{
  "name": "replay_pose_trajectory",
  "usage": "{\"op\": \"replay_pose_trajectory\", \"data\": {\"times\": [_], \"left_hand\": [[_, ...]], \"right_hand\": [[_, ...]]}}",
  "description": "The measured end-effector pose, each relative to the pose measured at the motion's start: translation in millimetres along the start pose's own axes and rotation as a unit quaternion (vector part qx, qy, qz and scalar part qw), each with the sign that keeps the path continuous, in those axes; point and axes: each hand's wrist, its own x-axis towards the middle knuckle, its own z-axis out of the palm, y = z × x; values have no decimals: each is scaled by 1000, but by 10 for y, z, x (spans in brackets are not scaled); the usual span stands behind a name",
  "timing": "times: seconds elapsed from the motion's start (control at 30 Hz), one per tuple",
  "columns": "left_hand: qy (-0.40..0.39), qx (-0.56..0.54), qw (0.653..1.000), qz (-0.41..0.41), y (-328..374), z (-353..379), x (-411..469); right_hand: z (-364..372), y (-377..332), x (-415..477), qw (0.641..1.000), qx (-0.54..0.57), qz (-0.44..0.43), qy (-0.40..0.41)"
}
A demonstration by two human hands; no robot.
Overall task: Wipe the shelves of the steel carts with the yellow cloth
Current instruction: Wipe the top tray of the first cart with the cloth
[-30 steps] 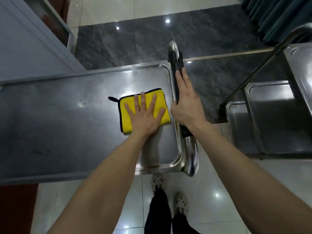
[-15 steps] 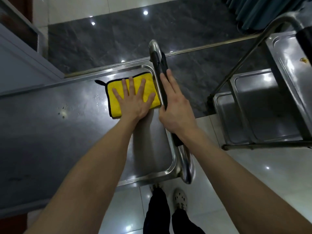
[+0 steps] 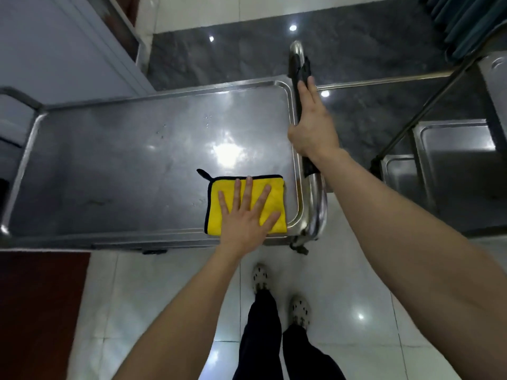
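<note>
First, left hand [image 3: 244, 215]: flat, fingers spread, pressing yellow cloth [image 3: 277, 193] at near right corner of top shelf [image 3: 137, 165]. Recommended: even pressure, overlapping strokes leftward. Beyond, right hand [image 3: 312, 127]: fingers straight along cart handle [image 3: 297, 64], steadying. Farthest: second cart [image 3: 452, 154], probably pending.
</note>
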Motion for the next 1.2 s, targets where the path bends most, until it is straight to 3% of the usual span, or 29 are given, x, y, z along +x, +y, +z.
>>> {"op": "replay_pose_trajectory", "data": {"times": [0.13,0.3,0.37,0.47,0.5,0.6,0.67,0.77,0.9,1.07,1.2], "left_hand": [[-58,-10,998,-27,-42,-134,-19],[-79,-26,992,-91,-698,-244,-280],[-97,-36,991,-91,-843,-323,-302],[-107,-62,990,-69,-844,-425,-269],[-96,-64,991,-59,-852,-457,-269],[-25,-114,993,-30,-1080,-580,-325],[30,-179,983,-34,-1363,-667,-423],[92,-163,982,-33,-1889,-713,-619],[75,-104,988,-90,-2603,-665,-773],[93,-48,985,-141,-3187,-584,-548],[97,16,984,-149,-3379,-446,-426]], "right_hand": [[-12,-7,40,1000,-20,-2,-10],[35,17,115,998,-66,4,-13],[59,-39,125,982,-187,2,-16],[163,-265,16,922,-380,-66,27],[237,-382,-81,917,-385,-93,43],[689,-763,-649,955,-261,-134,41],[1097,-962,-1135,972,-204,-117,14],[1611,-1116,-1651,980,-186,-52,-47],[2098,-1323,-1855,968,-236,55,-65],[2585,-1472,-1676,962,-199,184,-22],[2792,-1331,-1645,962,-210,173,12]]}}
